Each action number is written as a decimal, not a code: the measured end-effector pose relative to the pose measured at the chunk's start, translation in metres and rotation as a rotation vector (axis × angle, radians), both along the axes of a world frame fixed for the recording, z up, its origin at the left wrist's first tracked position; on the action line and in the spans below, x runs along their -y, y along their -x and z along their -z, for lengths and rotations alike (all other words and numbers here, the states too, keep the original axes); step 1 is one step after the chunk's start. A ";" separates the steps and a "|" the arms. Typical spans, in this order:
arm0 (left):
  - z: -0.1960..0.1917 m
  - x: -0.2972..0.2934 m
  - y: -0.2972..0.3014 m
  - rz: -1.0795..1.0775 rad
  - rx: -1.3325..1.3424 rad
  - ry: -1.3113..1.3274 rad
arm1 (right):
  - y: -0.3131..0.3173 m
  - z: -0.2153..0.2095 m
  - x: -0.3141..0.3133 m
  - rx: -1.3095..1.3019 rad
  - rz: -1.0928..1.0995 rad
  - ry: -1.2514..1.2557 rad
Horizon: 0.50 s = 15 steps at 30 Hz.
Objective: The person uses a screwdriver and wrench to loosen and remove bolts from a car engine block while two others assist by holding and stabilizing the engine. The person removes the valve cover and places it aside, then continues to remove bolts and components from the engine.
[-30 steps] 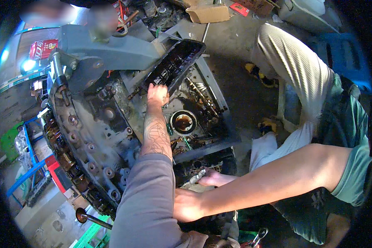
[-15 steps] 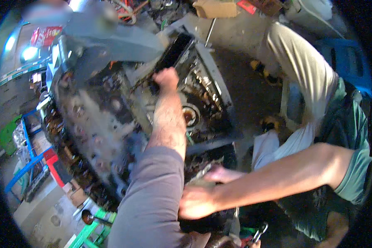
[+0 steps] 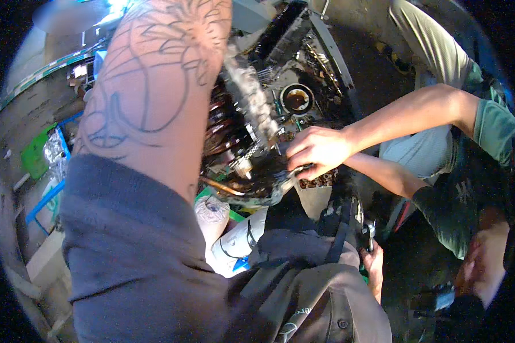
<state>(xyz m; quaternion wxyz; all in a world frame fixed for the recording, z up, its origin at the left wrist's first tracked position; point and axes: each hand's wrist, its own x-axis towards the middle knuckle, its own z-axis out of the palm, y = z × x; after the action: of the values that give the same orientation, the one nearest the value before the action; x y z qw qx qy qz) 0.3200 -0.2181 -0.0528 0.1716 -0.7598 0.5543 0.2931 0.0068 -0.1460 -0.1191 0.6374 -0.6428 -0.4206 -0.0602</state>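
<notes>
My left forearm (image 3: pixel 160 86), tattooed and in a dark grey sleeve, reaches up past the top edge, so its hand is out of view. Low beside my shirt, my right hand (image 3: pixel 374 260) is closed round a metal ratchet wrench (image 3: pixel 370 228). Ahead lies an opened, oily engine (image 3: pixel 220 128) with dark rounded parts inside. A pale, smeared metal edge (image 3: pixel 252 97) runs along it. A co-worker's hand (image 3: pixel 320 150) grips near the oily lower rim (image 3: pixel 269 197) of the metal part. What its fingers touch is partly hidden.
The co-worker, in a green shirt, sits close on the right, arms (image 3: pixel 406 108) reaching across. Beyond the engine rim stands a round dish of brown liquid (image 3: pixel 297 100). Several small brass-coloured pieces (image 3: pixel 316 183) lie near the co-worker's hand. White containers (image 3: pixel 240 240) stand below my forearm.
My left hand has left the engine and gone out of the top of the view. The wide bolt-studded metal surface no longer shows; the dark inner parts do. The view has shifted.
</notes>
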 end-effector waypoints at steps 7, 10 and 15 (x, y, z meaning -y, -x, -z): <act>-0.184 -0.098 0.054 0.051 -0.062 0.029 | 0.121 -0.041 -0.054 -0.447 0.450 0.086; -0.244 -0.188 0.105 0.021 -0.288 0.211 | 0.272 -0.023 -0.113 -1.347 0.801 0.135; -0.231 -0.384 0.131 -0.206 -0.226 0.717 | 0.427 0.020 -0.202 -1.777 1.174 -0.014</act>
<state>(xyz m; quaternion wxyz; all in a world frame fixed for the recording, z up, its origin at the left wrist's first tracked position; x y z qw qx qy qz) 0.1888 0.1658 0.1783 -0.1972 -0.7861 0.5579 0.1786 -0.4200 0.0563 -0.1387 0.5904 -0.5547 0.5716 0.1301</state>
